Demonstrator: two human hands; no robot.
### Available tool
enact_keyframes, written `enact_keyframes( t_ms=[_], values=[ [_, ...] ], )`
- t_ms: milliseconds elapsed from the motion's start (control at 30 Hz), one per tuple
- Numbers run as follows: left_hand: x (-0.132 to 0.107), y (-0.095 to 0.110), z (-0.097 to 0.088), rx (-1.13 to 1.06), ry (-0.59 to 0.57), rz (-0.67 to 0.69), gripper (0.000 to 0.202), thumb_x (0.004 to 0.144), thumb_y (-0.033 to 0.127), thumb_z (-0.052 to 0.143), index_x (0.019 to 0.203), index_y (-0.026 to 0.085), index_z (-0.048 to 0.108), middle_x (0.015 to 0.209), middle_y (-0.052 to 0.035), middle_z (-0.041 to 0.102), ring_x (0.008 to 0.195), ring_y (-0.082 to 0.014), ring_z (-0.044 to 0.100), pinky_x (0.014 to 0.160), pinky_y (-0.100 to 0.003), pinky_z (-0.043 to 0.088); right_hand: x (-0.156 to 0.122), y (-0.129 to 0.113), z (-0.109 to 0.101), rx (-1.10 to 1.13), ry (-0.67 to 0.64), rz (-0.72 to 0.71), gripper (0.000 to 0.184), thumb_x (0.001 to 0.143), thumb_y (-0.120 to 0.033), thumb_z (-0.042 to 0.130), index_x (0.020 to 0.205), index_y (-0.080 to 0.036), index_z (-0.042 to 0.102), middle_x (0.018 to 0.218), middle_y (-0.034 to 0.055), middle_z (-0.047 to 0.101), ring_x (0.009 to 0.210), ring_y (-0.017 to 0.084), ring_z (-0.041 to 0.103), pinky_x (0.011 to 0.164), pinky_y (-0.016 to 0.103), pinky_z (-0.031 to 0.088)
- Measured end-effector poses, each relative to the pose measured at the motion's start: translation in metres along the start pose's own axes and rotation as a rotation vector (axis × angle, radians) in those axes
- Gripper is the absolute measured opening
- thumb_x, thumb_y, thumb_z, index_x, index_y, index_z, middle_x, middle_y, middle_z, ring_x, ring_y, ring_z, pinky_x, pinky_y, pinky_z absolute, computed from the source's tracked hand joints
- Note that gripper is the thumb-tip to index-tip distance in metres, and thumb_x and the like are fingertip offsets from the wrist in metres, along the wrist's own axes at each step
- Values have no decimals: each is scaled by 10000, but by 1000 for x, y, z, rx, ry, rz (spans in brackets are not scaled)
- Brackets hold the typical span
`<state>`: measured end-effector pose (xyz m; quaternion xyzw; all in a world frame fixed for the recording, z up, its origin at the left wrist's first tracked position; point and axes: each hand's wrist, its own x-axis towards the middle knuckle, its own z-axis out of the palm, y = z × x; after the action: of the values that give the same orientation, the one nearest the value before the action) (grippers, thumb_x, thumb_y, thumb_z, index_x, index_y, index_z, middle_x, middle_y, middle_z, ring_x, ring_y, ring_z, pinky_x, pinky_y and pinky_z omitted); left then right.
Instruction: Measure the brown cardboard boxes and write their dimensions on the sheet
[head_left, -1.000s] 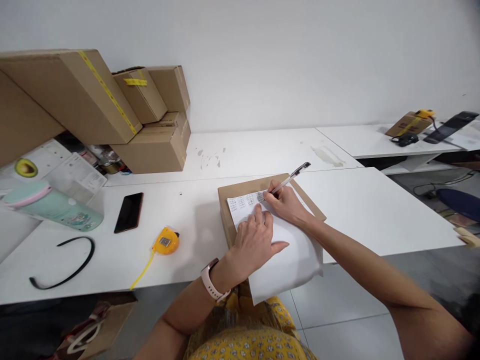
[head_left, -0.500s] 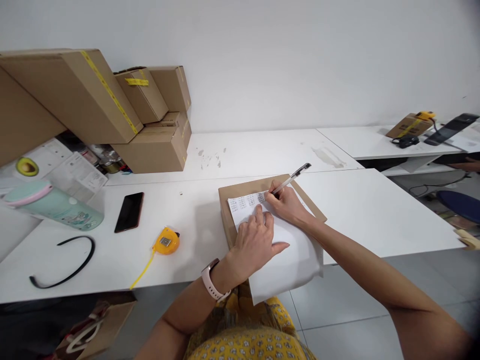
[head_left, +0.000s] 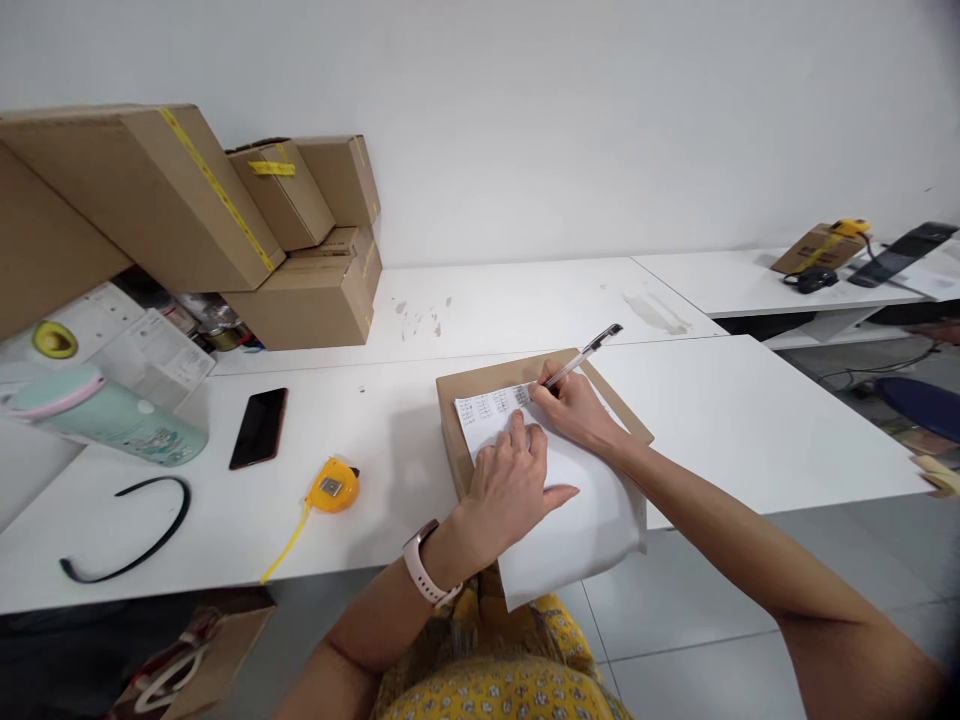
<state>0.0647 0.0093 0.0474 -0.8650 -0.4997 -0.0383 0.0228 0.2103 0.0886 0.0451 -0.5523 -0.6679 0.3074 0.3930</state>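
A sheet of white paper [head_left: 577, 530] lies over a cardboard box [head_left: 510, 372] at the desk's front edge, its lower part hanging past the box. Columns of small dark handwriting run along the paper's top. My right hand [head_left: 568, 402] grips a clear pen [head_left: 592, 350] with a black cap end, its tip hidden by the fingers near the last column. Flat on the paper rests my left hand [head_left: 514, 480], fingers extended just below the writing and thumb pointing right. A watch with a pale pink strap [head_left: 427, 565] is on the left wrist.
On the left are a yellow tape measure [head_left: 332, 487] with its blade partly out, a phone [head_left: 259, 428], a black headband-like strip [head_left: 169, 520] and a green bottle [head_left: 112, 415]. Stacked cardboard boxes [head_left: 300, 305] stand behind. A small box [head_left: 814, 250] and a laptop-like device [head_left: 904, 255] are far right.
The view has shifted very slightly. Both hands, the pen and the paper keep nearly the same places.
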Motion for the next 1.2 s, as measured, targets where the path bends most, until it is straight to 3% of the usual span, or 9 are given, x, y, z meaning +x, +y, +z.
enact_keyframes(
  t_ms=[1200],
  values=[
    [1,0,3,-16,23,6,818,880,714,582,1371,61,544,1522,-272,473,1098,-312,681,774,-354,613,1,2,0,-25,36,7,179,802,-268,534,687,-240,400,548,-68,365,540,119,341,532,303,272]
  ],
)
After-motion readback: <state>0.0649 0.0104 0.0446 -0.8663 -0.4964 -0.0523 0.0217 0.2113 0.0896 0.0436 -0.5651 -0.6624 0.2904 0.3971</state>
